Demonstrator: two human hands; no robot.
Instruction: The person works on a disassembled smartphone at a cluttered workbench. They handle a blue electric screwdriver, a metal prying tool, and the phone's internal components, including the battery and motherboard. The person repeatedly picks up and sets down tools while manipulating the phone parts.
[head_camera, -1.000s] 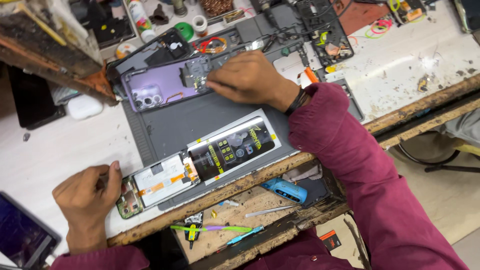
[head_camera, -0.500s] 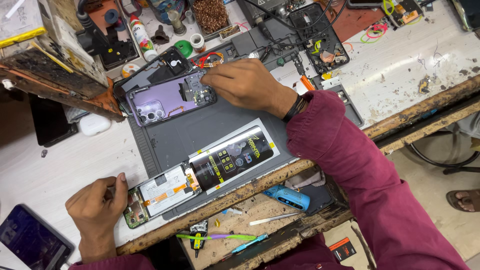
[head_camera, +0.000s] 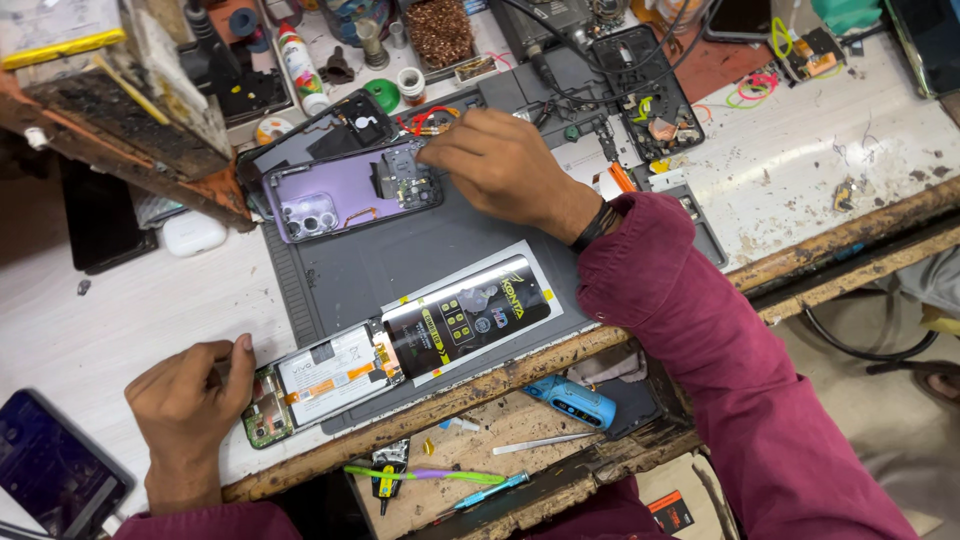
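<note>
1. Leftmost, a dark tablet lies at the near corner of the white worktop, just beside the left wrist.
2. The left hand rests on the worktop with its fingers curled, thumb tip touching the end of the opened phone — steadying it rather than gripping round it.
3. That opened phone lies on the near edge of the grey mat, circuit board and white battery showing, end to end with a black packaged screen.
4. Farther back on the mat sits a purple back cover, camera side to the left.
5. The right hand is over the cover's right end, fingers bunched down at small parts there — whether they pinch anything I cannot tell.
6. Below the worktop edge, a blue tool lies on a wooden ledge.
</note>
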